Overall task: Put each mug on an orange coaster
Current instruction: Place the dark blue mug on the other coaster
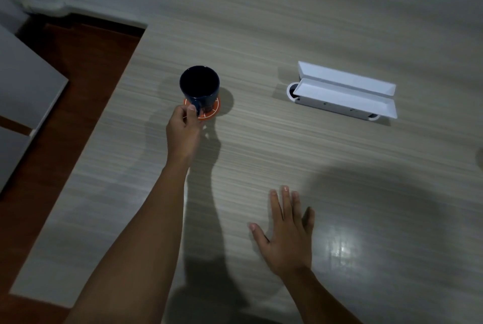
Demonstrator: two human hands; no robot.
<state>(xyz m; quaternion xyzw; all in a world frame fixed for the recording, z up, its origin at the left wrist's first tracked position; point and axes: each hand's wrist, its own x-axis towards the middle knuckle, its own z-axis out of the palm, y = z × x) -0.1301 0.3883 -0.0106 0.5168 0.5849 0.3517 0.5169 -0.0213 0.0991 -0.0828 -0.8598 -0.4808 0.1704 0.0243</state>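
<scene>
Where the head view looks down, a pale wood-grain table point(287, 36) fills most of the field, glossy, with a lamp glare near its front right. Reddish-brown floor point(78, 83) shows past its left edge, grey wall behind. Dark blue mug point(199, 88) stands upright on the orange coaster point(209, 112). Left hand point(184, 130) pinches the mug handle. Right hand point(285, 232) lies flat, fingers spread, holding nothing. White flap-lidded box point(345, 91) sits well right.

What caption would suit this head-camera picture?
Left hand holds a dark blue mug by its handle on an orange coaster; right hand rests open.
</scene>
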